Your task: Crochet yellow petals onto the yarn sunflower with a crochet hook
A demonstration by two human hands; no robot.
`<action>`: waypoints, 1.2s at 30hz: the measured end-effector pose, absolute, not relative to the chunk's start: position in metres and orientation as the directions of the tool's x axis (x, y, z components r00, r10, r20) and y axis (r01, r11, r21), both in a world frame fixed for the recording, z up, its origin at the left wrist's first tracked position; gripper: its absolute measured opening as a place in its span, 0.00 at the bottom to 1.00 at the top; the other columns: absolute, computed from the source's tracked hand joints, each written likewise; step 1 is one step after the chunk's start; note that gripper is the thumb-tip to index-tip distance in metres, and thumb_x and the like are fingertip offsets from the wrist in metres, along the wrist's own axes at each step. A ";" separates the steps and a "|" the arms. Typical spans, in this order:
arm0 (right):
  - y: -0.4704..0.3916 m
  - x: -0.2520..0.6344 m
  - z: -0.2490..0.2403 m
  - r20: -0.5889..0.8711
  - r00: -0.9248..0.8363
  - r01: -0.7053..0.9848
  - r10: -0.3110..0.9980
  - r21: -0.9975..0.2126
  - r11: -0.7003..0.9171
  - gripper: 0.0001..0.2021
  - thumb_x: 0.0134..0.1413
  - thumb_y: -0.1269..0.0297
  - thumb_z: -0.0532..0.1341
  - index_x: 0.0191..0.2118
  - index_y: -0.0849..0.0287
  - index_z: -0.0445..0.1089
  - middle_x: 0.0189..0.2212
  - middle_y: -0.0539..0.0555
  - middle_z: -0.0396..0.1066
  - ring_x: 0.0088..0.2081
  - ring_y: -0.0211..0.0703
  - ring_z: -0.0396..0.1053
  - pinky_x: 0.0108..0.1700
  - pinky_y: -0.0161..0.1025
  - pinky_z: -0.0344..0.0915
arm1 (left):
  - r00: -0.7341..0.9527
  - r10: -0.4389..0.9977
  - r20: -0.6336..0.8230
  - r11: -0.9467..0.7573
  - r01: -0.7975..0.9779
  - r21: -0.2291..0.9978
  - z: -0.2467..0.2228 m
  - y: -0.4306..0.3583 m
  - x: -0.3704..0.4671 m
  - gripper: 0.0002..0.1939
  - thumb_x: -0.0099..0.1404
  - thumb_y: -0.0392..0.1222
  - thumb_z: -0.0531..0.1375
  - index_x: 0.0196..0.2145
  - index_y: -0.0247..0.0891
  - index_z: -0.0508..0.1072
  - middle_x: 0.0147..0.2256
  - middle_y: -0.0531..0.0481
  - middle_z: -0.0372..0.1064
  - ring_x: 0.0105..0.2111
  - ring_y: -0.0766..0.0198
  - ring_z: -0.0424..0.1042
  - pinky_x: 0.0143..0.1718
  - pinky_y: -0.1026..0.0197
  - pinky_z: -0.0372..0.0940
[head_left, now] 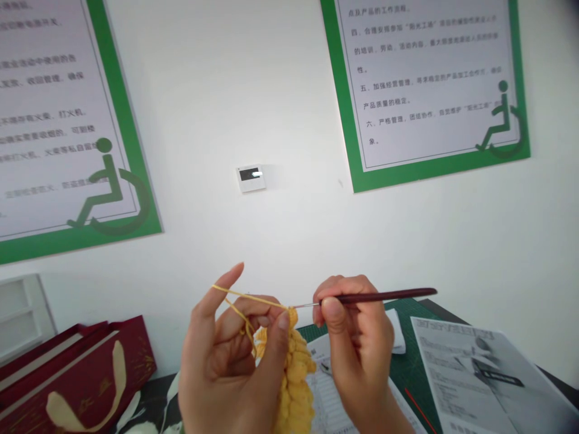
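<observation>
Head view, lower centre: left hand pinching yellow crochet piece, right gripping hook; slack yarn could slip off hook tip, dropping loop.

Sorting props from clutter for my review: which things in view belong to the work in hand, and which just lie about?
In hand:
- crochet hook, right hand
- yellow yarn and textured yellow piece, left hand

Apparently lying about:
- maroon bag
- printed sheet
- green mat
</observation>
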State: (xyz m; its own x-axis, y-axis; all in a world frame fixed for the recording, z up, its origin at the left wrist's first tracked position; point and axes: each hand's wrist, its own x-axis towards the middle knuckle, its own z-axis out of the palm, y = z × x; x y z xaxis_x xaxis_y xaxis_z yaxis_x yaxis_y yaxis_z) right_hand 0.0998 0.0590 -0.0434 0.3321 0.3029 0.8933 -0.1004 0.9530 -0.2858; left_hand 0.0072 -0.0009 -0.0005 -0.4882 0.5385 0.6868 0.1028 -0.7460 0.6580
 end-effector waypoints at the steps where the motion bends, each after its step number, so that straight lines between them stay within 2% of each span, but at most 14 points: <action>1: 0.058 0.099 -0.043 0.886 0.329 -0.121 0.328 -0.305 0.945 0.06 0.73 0.71 0.56 0.43 0.54 0.68 0.31 0.48 0.67 0.30 0.36 0.67 0.33 0.37 0.63 | -0.479 0.563 0.674 -0.742 0.068 0.667 0.001 -0.002 0.006 0.35 0.54 0.33 0.77 0.58 0.46 0.78 0.29 0.53 0.82 0.28 0.63 0.79 0.33 0.68 0.74; 7: 0.058 0.098 -0.034 0.822 0.353 -0.349 0.446 -0.327 0.878 0.08 0.74 0.64 0.58 0.38 0.55 0.69 0.28 0.46 0.66 0.28 0.35 0.65 0.31 0.35 0.61 | -0.429 0.675 0.600 -0.684 -0.060 0.727 0.006 -0.005 -0.001 0.33 0.52 0.35 0.78 0.56 0.45 0.78 0.28 0.52 0.80 0.25 0.63 0.74 0.26 0.68 0.70; 11: 0.062 0.095 -0.026 0.719 0.051 -0.693 0.693 -0.474 0.543 0.17 0.68 0.54 0.64 0.30 0.56 0.65 0.24 0.46 0.65 0.27 0.37 0.63 0.32 0.36 0.65 | -0.379 0.727 0.573 -0.653 -0.124 0.747 0.005 -0.002 -0.004 0.28 0.54 0.38 0.78 0.53 0.43 0.80 0.28 0.52 0.79 0.26 0.63 0.75 0.26 0.68 0.71; 13: 0.064 0.092 -0.024 0.661 -0.123 -0.775 0.740 -0.530 0.345 0.19 0.64 0.50 0.67 0.28 0.56 0.63 0.25 0.47 0.65 0.28 0.38 0.63 0.35 0.38 0.68 | -0.330 0.757 0.564 -0.632 -0.155 0.759 0.004 0.001 -0.005 0.24 0.55 0.38 0.77 0.50 0.43 0.81 0.29 0.52 0.78 0.25 0.64 0.77 0.27 0.67 0.72; 15: 0.064 0.088 -0.024 0.637 -0.169 -0.811 0.752 -0.524 0.261 0.20 0.60 0.50 0.69 0.29 0.55 0.63 0.26 0.47 0.65 0.28 0.38 0.64 0.36 0.39 0.70 | -0.319 0.764 0.561 -0.630 -0.184 0.754 0.003 0.003 -0.003 0.24 0.56 0.38 0.77 0.51 0.43 0.80 0.30 0.53 0.78 0.26 0.63 0.78 0.28 0.66 0.74; 21: 0.066 0.084 -0.026 0.687 -0.051 -0.800 0.724 -0.463 0.382 0.19 0.61 0.51 0.70 0.31 0.53 0.61 0.25 0.45 0.67 0.27 0.38 0.66 0.36 0.40 0.72 | -0.389 0.754 0.529 -0.632 -0.209 0.747 0.006 -0.001 0.006 0.43 0.53 0.36 0.78 0.63 0.50 0.72 0.29 0.54 0.79 0.28 0.59 0.80 0.29 0.63 0.76; 24: 0.070 0.089 -0.029 0.748 -0.005 -0.759 0.664 -0.435 0.484 0.14 0.64 0.55 0.68 0.34 0.53 0.64 0.25 0.45 0.68 0.27 0.37 0.67 0.33 0.37 0.69 | -0.431 0.731 0.529 -0.647 -0.194 0.737 0.007 -0.006 0.010 0.42 0.53 0.37 0.78 0.63 0.49 0.73 0.27 0.55 0.77 0.26 0.61 0.78 0.30 0.64 0.75; 26: 0.072 0.095 -0.031 0.859 0.110 -0.589 0.499 -0.349 0.729 0.07 0.65 0.62 0.67 0.38 0.53 0.69 0.28 0.47 0.71 0.29 0.38 0.69 0.33 0.37 0.68 | -0.443 0.732 0.518 -0.647 -0.213 0.732 0.007 -0.007 0.012 0.41 0.53 0.37 0.78 0.63 0.49 0.73 0.27 0.55 0.76 0.25 0.63 0.77 0.29 0.65 0.74; 28: 0.072 0.102 -0.033 0.956 0.220 -0.234 0.195 -0.142 0.962 0.04 0.64 0.69 0.66 0.40 0.51 0.73 0.31 0.49 0.74 0.33 0.41 0.71 0.34 0.39 0.68 | -0.419 0.769 0.482 -0.613 -0.273 0.741 0.006 -0.007 0.012 0.41 0.53 0.35 0.78 0.63 0.49 0.72 0.28 0.55 0.76 0.23 0.65 0.75 0.26 0.67 0.71; 29: 0.072 0.103 -0.034 0.974 0.216 -0.057 0.073 -0.063 0.996 0.07 0.62 0.71 0.67 0.41 0.51 0.74 0.30 0.49 0.75 0.32 0.42 0.70 0.34 0.40 0.67 | -0.383 0.805 0.453 -0.576 -0.325 0.750 0.005 -0.007 0.012 0.41 0.53 0.33 0.77 0.63 0.47 0.73 0.28 0.56 0.75 0.23 0.66 0.74 0.25 0.68 0.70; 30: 0.071 0.104 -0.035 0.963 0.266 0.038 0.035 -0.047 0.998 0.08 0.63 0.74 0.64 0.41 0.51 0.74 0.29 0.49 0.73 0.31 0.42 0.69 0.34 0.41 0.67 | -0.331 0.848 0.415 -0.523 -0.386 0.760 0.004 -0.006 0.010 0.40 0.52 0.31 0.77 0.62 0.44 0.74 0.29 0.55 0.75 0.22 0.67 0.73 0.25 0.69 0.69; 32: 0.071 0.100 -0.037 0.947 0.322 0.020 -0.011 0.004 1.000 0.08 0.66 0.73 0.61 0.42 0.52 0.74 0.27 0.49 0.71 0.29 0.41 0.67 0.32 0.41 0.67 | -0.204 0.918 0.341 -0.397 -0.501 0.769 0.003 -0.004 0.008 0.37 0.51 0.30 0.76 0.59 0.38 0.77 0.30 0.54 0.73 0.24 0.69 0.73 0.27 0.69 0.69; 34: 0.071 0.093 -0.038 0.939 0.345 -0.119 -0.016 0.061 0.991 0.06 0.67 0.70 0.63 0.42 0.50 0.75 0.30 0.50 0.73 0.31 0.42 0.70 0.35 0.43 0.69 | -0.130 0.936 0.328 -0.343 -0.555 0.758 0.003 -0.002 0.006 0.38 0.50 0.29 0.75 0.60 0.36 0.77 0.30 0.54 0.72 0.25 0.69 0.73 0.30 0.68 0.69; 36: 0.072 0.086 -0.038 0.909 0.388 -0.338 0.152 -0.013 0.941 0.02 0.68 0.65 0.64 0.42 0.51 0.74 0.29 0.49 0.72 0.30 0.42 0.70 0.33 0.42 0.70 | -0.123 0.918 0.376 -0.378 -0.551 0.744 0.004 0.000 0.003 0.43 0.50 0.29 0.74 0.64 0.41 0.74 0.30 0.55 0.72 0.25 0.68 0.73 0.29 0.67 0.70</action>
